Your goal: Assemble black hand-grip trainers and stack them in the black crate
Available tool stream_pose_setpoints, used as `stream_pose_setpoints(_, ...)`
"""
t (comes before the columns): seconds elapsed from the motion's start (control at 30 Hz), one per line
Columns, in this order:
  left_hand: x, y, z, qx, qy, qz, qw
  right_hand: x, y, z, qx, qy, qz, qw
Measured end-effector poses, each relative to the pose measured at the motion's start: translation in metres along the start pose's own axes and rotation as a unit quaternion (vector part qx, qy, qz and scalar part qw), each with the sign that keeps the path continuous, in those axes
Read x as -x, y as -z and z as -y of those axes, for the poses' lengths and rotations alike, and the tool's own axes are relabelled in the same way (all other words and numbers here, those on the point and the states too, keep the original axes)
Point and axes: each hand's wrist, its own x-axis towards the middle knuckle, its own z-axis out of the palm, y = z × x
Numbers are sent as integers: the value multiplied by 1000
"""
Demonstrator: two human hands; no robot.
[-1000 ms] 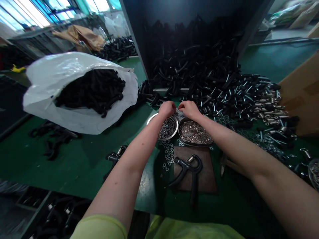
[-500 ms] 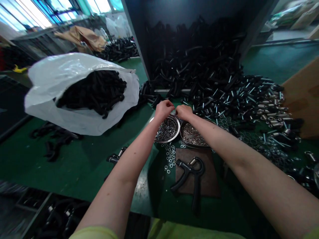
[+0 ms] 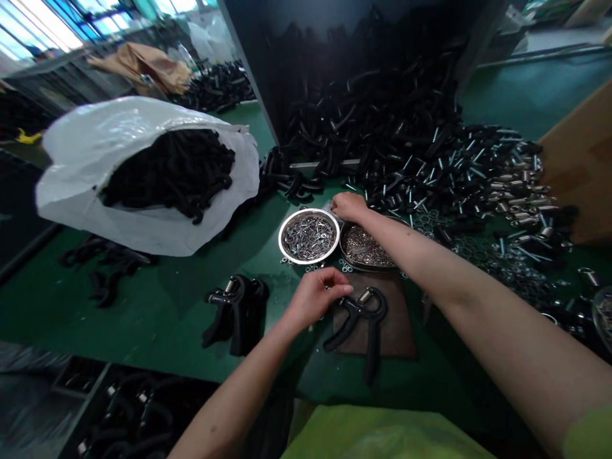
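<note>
My left hand (image 3: pixel 319 294) is closed, thumb and fingers pinched together at the top left of a black hand grip (image 3: pixel 373 344) with a spring; whatever is in the pinch is too small to name. That hand grip lies on a brown square plate (image 3: pixel 399 319). My right hand (image 3: pixel 348 207) is closed behind the two bowls, its fingertips at a small clear bag, and what it holds is hidden. A steel bowl (image 3: pixel 283 239) of small screws stands left of a second bowl (image 3: pixel 351 262) full of tiny metal parts, partly covered by my right forearm.
A white sack (image 3: pixel 191 239) of black parts lies at the left. Several assembled grips (image 3: pixel 239 315) stand left of my left hand. Black handles (image 3: pixel 382 121) heap at the back, with bolts, springs (image 3: pixel 521 194) and rings to the right beside a cardboard box (image 3: pixel 583 178).
My left hand has come back from behind the bowls to the hand grip on the plate. My right hand stays behind the bowls. The view has shifted slightly.
</note>
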Motion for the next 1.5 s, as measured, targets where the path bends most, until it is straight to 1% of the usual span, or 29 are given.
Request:
stream_pose_setpoints(0.1, 20, -21, 8, -62, -20, -4, 998, 1, -1, -3, -18, 0, -12, 1000)
stream_pose_setpoints(0.2, 27, -34, 13, -123, -22, -10, 992, 5, 0, -6, -43, 0, -30, 999)
stream_pose_setpoints(0.33, 26, -43, 16, -156, -48, -22, 986, 10, 7, -6, -91, 5, -65, 994)
stream_pose_setpoints(0.43, 25, -46, 18, -156, -62, -22, 986, 24, 20, -5, -138, 19, -103, 985)
stream_pose_setpoints(0.53, 24, -48, 19, -149, -61, -16, 987, 58, 35, -8, -193, 41, -133, 971)
stream_pose_setpoints(0.6, 23, -49, 21, -137, -52, -13, 989, 93, 39, -11, -287, 61, -130, 947)
stream_pose_setpoints(0.67, 22, -50, 23, -122, -39, -13, 992, 134, 35, -15, -406, 75, -99, 905)
stream_pose_setpoints(0.7, 21, -50, 24, -115, -34, -14, 993, 154, 30, -17, -444, 71, -81, 890)
stream_pose_setpoints(0.73, 21, -50, 25, -108, -30, -15, 994, 172, 23, -19, -466, 62, -61, 880)
stream_pose_setpoints(0.77, 20, -50, 26, -103, -29, -16, 994, 187, 15, -21, -469, 54, -40, 881)
stream_pose_setpoints(0.8, 19, -50, 26, -100, -29, -15, 994, 200, 6, -23, -456, 47, -25, 888)
stream_pose_setpoints(0.87, 18, -50, 25, -105, -26, -13, 994, 216, -10, -25, -397, 48, -14, 916)
stream_pose_setpoints(0.93, 16, -49, 22, -121, -18, -3, 993, 221, -22, -26, -336, 59, -29, 939)
stream_pose_setpoints(1.0, 14, -48, 18, -140, -5, 13, 990, 221, -29, -27, -301, 67, -41, 950)
stream_pose_setpoints(1.13, 12, -45, 13, -156, 3, 33, 987, 218, -32, -27, -266, 67, -42, 961)
stream_pose_setpoints(1.37, 11, -43, 14, -149, 11, 37, 988, 219, -30, -24, -213, 83, -22, 973)
stream_pose_setpoints(1.5, 10, -43, 14, -150, 12, 39, 988, 216, -30, -23, -188, 73, -9, 979)
